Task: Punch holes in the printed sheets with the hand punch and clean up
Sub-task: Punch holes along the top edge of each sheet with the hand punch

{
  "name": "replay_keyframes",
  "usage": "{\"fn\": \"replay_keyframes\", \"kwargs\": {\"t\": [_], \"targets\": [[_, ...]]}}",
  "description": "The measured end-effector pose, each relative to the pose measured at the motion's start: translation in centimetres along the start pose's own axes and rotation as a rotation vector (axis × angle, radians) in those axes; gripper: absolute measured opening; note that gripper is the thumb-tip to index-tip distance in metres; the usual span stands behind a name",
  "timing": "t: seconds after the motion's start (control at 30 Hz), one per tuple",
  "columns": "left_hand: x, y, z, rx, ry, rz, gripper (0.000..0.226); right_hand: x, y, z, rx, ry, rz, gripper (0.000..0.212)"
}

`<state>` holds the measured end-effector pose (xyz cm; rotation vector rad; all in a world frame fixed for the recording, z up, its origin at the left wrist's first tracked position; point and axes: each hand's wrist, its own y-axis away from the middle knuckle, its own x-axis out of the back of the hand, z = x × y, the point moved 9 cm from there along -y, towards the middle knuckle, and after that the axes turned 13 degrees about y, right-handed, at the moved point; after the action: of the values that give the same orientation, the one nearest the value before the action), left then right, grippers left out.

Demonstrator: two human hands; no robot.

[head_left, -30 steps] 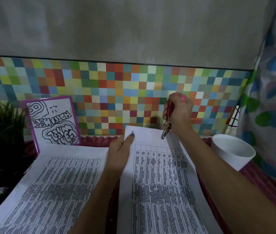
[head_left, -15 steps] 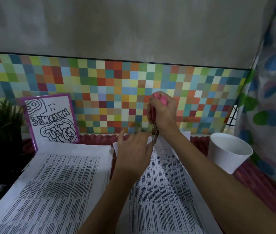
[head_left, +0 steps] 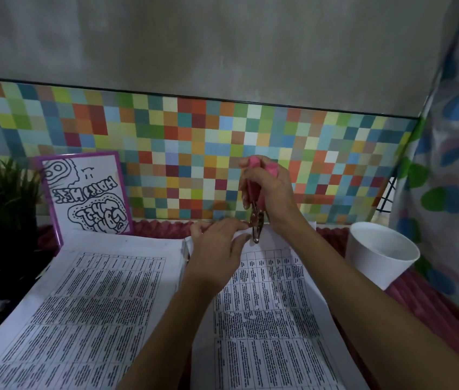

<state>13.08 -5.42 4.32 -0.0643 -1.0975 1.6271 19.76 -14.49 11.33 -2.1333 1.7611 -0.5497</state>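
A printed sheet (head_left: 265, 305) with table text lies in front of me on the right. My left hand (head_left: 217, 243) pinches its far top edge, fingers curled over the paper. My right hand (head_left: 270, 192) grips the pink-handled hand punch (head_left: 256, 218), held upright with its metal jaws pointing down over that same top edge, right beside my left fingertips. A thicker stack of printed sheets (head_left: 90, 299) lies to the left.
A white paper cup (head_left: 377, 254) stands at the right on the red ribbed mat (head_left: 425, 299). A purple-framed drawing (head_left: 87, 195) leans on the coloured tile wall, with a green plant (head_left: 0, 198) at far left. A patterned curtain (head_left: 453, 164) hangs on the right.
My left hand slid from the sheet's top-left area up to its far edge. My right hand brought the punch left and down onto that edge.
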Motion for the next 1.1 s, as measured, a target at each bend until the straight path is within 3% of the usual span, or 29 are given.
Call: {"fn": "replay_keyframes", "kwargs": {"t": [0.17,0.43,0.73,1.1], "targets": [[-0.3,-0.1,0.9,-0.06,0.014,-0.02,0.018,1.5,0.0,-0.1,-0.024,0.003,0.012,0.024],[0.1,0.0,0.7,-0.03,0.022,0.024,0.008,1.5,1.5,1.2,-0.114,-0.061,0.112,0.013],[1.0,-0.2,-1.0,0.065,0.209,-0.002,0.009,6.0,-0.3,0.2,-0.066,0.014,0.146,0.015],[0.4,-0.5,-3.5,0.177,0.293,-0.014,0.027,7.3,-0.5,-0.7,0.047,-0.018,0.211,0.012]]}}
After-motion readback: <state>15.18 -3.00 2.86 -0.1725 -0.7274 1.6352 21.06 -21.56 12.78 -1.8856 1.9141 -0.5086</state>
